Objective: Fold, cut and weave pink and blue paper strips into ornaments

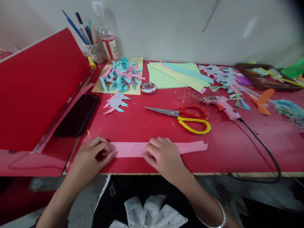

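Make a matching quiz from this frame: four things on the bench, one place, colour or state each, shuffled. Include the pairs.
Things:
1. Pink paper strip
2. Scissors
3. Glue gun
4. Phone

Places, colours, states:
A. Nozzle pointing left
B. Black, lying beside the slanted red board
C. Stretched sideways beneath the left hand and the right hand
D. One red handle loop, one yellow

Pairs: 1-C, 2-D, 3-A, 4-B
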`<state>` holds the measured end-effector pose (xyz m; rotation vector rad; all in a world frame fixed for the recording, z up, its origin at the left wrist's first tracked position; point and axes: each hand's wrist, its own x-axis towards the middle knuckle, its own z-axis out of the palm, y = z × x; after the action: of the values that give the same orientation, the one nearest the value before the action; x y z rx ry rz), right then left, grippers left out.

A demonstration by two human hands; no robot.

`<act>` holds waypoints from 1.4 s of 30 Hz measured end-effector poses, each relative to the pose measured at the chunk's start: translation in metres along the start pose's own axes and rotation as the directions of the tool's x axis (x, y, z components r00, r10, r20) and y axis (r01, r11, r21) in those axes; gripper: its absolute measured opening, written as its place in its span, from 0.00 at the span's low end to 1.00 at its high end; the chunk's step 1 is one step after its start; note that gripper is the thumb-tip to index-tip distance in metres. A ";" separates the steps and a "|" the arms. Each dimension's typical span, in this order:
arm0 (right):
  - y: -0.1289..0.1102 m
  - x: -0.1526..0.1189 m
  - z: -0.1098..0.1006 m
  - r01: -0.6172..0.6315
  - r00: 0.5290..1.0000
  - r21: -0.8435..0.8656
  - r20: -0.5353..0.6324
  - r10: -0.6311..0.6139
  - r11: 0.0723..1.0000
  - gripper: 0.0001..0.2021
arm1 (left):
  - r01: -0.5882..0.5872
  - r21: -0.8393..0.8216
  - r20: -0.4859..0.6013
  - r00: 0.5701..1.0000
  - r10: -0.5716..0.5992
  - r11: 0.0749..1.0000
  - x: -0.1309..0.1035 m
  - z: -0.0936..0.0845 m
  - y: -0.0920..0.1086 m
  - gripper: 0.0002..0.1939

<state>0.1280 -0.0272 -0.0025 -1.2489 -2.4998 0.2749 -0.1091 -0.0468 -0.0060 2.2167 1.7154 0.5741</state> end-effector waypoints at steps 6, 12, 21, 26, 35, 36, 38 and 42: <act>0.001 0.000 0.000 0.003 1.000 -0.010 -0.008 -0.003 1.000 0.10 | 0.021 0.050 -0.024 1.000 -0.019 0.999 -0.008 -0.002 -0.010 0.10; 0.000 -0.001 0.002 0.002 1.000 -0.028 -0.030 -0.003 1.000 0.09 | 0.073 0.099 -0.023 0.997 -0.071 0.992 -0.010 -0.002 -0.007 0.13; -0.001 -0.001 0.001 0.002 1.000 -0.053 -0.017 -0.003 0.999 0.08 | 0.141 0.262 -0.017 0.990 -0.141 0.955 -0.012 -0.005 0.005 0.16; -0.001 0.001 0.000 -0.001 1.000 -0.064 0.005 0.001 0.998 0.07 | 0.154 0.314 -0.123 0.985 -0.121 0.937 -0.018 -0.009 -0.001 0.09; 0.000 0.002 -0.001 0.022 0.999 -0.061 0.038 -0.020 0.998 0.07 | -0.341 0.470 -0.053 0.910 0.412 0.814 -0.031 0.020 0.057 0.19; 0.000 0.002 -0.002 0.018 0.999 -0.064 0.036 -0.015 0.998 0.07 | -0.337 0.446 0.006 0.928 0.373 0.829 -0.030 0.026 0.064 0.21; -0.001 0.002 -0.002 0.007 0.999 -0.067 0.031 -0.005 0.998 0.07 | -0.293 0.418 0.027 0.950 0.311 0.860 -0.031 0.035 0.070 0.23; -0.001 0.002 -0.002 0.000 1.000 -0.059 0.031 0.002 0.998 0.08 | -0.235 0.445 -0.029 0.961 0.276 0.864 -0.038 0.039 0.061 0.23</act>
<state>0.1270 -0.0266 0.0001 -1.2780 -2.5509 0.2232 -0.0465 -0.0983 -0.0183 2.8062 1.7416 0.3744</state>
